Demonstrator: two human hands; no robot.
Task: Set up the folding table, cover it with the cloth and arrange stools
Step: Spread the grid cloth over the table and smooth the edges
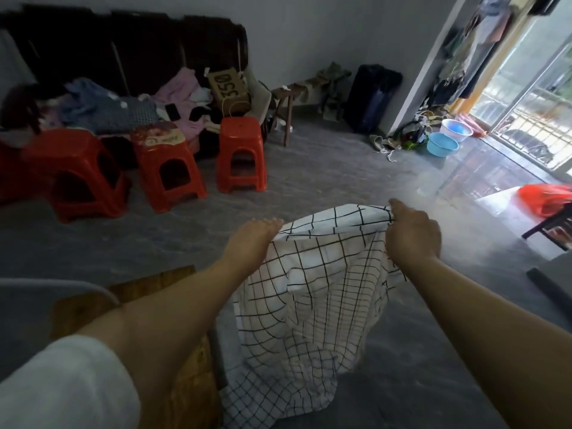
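Observation:
A white cloth with a black grid pattern (309, 292) hangs in front of me over the grey floor. My right hand (413, 233) grips its upper right edge. My left hand (252, 239) holds the upper left edge, its fingers hidden behind the fabric. Below my left arm, a wooden tabletop (148, 289) with a dark metal edge shows at the lower left. Three red plastic stools (241, 153) (167, 168) (77, 174) stand in a row at the left, before a cluttered sofa.
A dark sofa (123, 57) piled with clothes lines the back wall. A wooden bench (288, 97) and a dark suitcase (371, 97) stand further right. Blue basins (442, 144) sit by the bright doorway. A low table with a red bag (548, 199) is at the right.

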